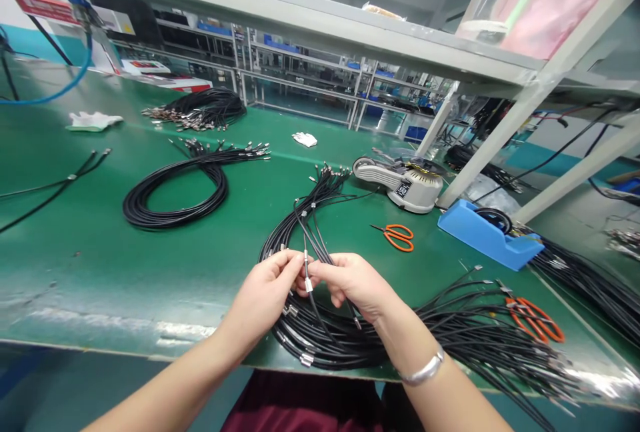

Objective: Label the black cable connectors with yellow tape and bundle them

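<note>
Both my hands meet over a large bundle of black cables [345, 345] that curves along the table's front edge. My left hand [273, 285] pinches a thin black cable [314, 305] near its small silver metal fitting [309, 284]. Fingers of my right hand [353, 282] are closed round black cable strands beside it, and one metal-tipped end pokes out below that hand. The fingertips nearly touch, so the exact grip is partly hidden. Further up, the bundle ends in several metal connectors [330, 172].
Orange-handled scissors [399, 237] lie to the right, with a second orange pair [537, 320] by the cable ends. A grey tape machine [413, 189] and a blue tape dispenser [487, 235] stand behind. A coiled cable bundle [175, 209] lies left. A shelf frame [350, 32] spans overhead.
</note>
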`<state>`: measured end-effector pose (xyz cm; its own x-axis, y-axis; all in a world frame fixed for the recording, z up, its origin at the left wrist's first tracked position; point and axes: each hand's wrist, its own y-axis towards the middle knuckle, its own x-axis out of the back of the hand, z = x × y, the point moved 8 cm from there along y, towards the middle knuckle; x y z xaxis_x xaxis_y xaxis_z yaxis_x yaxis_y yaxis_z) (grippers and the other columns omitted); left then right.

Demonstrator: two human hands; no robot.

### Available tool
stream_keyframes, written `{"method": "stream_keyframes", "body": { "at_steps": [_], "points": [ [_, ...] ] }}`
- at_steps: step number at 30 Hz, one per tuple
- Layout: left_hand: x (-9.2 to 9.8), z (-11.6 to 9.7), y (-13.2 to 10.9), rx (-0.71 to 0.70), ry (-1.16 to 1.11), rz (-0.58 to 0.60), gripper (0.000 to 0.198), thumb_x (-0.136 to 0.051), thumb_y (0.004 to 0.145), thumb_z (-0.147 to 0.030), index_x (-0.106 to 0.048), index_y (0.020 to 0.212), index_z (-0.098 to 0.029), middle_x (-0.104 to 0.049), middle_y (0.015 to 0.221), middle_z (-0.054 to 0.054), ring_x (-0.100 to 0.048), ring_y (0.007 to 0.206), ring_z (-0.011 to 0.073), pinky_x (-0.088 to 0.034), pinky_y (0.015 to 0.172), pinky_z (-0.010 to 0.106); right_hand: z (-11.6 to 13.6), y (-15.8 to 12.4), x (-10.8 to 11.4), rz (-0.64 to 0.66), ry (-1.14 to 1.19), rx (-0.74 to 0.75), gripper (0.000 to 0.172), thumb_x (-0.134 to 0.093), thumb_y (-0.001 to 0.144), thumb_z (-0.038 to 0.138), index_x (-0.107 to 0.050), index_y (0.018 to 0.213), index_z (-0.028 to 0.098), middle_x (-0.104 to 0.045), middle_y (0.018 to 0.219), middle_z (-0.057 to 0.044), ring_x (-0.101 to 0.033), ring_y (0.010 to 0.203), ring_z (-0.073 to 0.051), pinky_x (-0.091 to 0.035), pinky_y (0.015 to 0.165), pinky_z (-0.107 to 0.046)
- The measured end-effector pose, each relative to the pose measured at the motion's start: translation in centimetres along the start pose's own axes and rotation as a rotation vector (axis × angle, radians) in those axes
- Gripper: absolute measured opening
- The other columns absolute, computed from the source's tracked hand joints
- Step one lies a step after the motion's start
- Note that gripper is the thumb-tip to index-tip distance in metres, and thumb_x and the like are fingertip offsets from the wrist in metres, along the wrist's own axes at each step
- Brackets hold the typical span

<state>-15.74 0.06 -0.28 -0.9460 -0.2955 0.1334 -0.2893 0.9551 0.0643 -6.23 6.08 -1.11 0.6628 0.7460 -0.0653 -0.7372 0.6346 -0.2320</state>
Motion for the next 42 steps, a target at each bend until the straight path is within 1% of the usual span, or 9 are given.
{"method": "stream_keyframes", "body": {
  "at_steps": [8, 14, 17, 22, 25, 31, 34, 37, 42],
  "points": [
    [-0.1, -1.9, -0.3, -0.089, 0.21, -0.064, 0.024, -0.048, 0.087, -0.033, -0.065, 0.079, -0.018, -0.059, 0.075, 0.001, -0.056, 0.075, 0.0164, -0.044, 0.07, 0.026, -0.3, -0.1, 0.2, 0.059, 0.12, -0.013, 0.031, -0.068, 0.073, 0.043, -0.069, 0.071, 0.012, -0.064, 0.064, 0.0, -0.03, 0.038, -0.002, -0.032, 0.037, -0.017],
    [-0.2, -2.8, -0.6, -0.1, 0.39, 0.101, 0.025, -0.045, 0.086, -0.021, -0.062, 0.067, -0.019, -0.057, 0.07, -0.001, -0.053, 0.071, 0.0148, -0.039, 0.068, 0.026, -0.4, -0.4, -0.5, 0.101, -0.036, -0.03, 0.03, -0.076, 0.067, 0.041, -0.066, 0.062, 0.013, -0.054, 0.053, 0.005, -0.033, 0.039, -0.003, -0.033, 0.037, -0.018],
    [-0.1, -1.6, -0.7, 0.071, 0.1, 0.196, 0.024, -0.05, 0.087, -0.029, -0.067, 0.075, -0.017, -0.062, 0.074, 0.001, -0.054, 0.067, 0.0132, -0.041, 0.064, 0.024, -0.4, -0.5, -0.6, 0.089, -0.06, -0.034, 0.026, -0.074, 0.068, 0.038, -0.067, 0.067, 0.013, -0.056, 0.056, 0.004, -0.034, 0.04, -0.004, -0.033, 0.037, -0.017],
    [-0.4, 1.6, -0.4, 0.307, -0.368, 0.105, 0.024, -0.075, 0.07, -0.033, -0.068, 0.068, -0.009, -0.062, 0.062, 0.003, -0.051, 0.054, 0.0092, -0.04, 0.054, 0.02, -0.8, -0.4, -0.8, 0.091, -0.09, -0.031, 0.023, -0.072, 0.07, 0.035, -0.063, 0.064, 0.014, -0.057, 0.055, 0.004, -0.036, 0.04, -0.004, -0.032, 0.037, -0.017],
    [0.0, 2.4, 1.7, 0.324, -0.5, 0.034, 0.024, -0.075, 0.069, -0.03, -0.064, 0.064, -0.009, -0.057, 0.055, 0.001, -0.049, 0.05, 0.0088, -0.042, 0.052, 0.021, -1.2, -0.3, -0.7, 0.088, -0.081, -0.045, 0.02, -0.071, 0.07, 0.032, -0.061, 0.066, 0.015, -0.06, 0.058, 0.004, -0.037, 0.038, -0.003, -0.033, 0.037, -0.017],
    [4.2, 1.4, 6.1, 0.227, -0.552, -0.234, 0.015, -0.066, 0.076, -0.023, -0.059, 0.069, -0.012, -0.047, 0.051, -0.006, -0.044, 0.044, 0.0054, -0.042, 0.05, 0.018, -1.7, -0.6, -0.9, 0.112, -0.047, -0.077, 0.022, -0.073, 0.068, 0.031, -0.059, 0.064, 0.015, -0.054, 0.051, 0.006, -0.036, 0.035, -0.003, -0.034, 0.037, -0.017],
    [3.7, 1.0, 3.5, 0.193, -0.49, -0.21, 0.023, -0.066, 0.078, -0.036, -0.062, 0.075, -0.014, -0.056, 0.057, -0.002, -0.052, 0.048, 0.0096, -0.045, 0.05, 0.022, -1.4, -0.4, -0.2, 0.03, -0.034, -0.059, 0.024, -0.075, 0.067, 0.034, -0.059, 0.066, 0.016, -0.046, 0.046, 0.01, -0.034, 0.035, -0.003, -0.032, 0.036, -0.016],
    [1.0, 1.8, -0.7, 0.264, -0.287, -0.066, 0.037, -0.065, 0.076, -0.049, -0.062, 0.066, -0.014, -0.058, 0.053, -0.001, -0.053, 0.047, 0.0119, -0.044, 0.049, 0.024, -1.1, -0.2, 0.1, 0.006, -0.037, -0.043, 0.025, -0.074, 0.068, 0.037, -0.06, 0.071, 0.016, -0.05, 0.052, 0.008, -0.035, 0.037, -0.003, -0.032, 0.036, -0.016],
    [-2.3, 2.2, -3.8, 0.265, -0.188, 0.044, 0.031, -0.062, 0.076, -0.044, -0.063, 0.066, -0.015, -0.059, 0.056, -0.002, -0.055, 0.054, 0.0101, -0.046, 0.057, 0.021, -0.8, -0.2, 0.1, 0.022, -0.039, -0.034, 0.025, -0.073, 0.069, 0.037, -0.063, 0.073, 0.014, -0.054, 0.055, 0.006, -0.037, 0.039, -0.003, -0.029, 0.037, -0.016]
  ]
}}
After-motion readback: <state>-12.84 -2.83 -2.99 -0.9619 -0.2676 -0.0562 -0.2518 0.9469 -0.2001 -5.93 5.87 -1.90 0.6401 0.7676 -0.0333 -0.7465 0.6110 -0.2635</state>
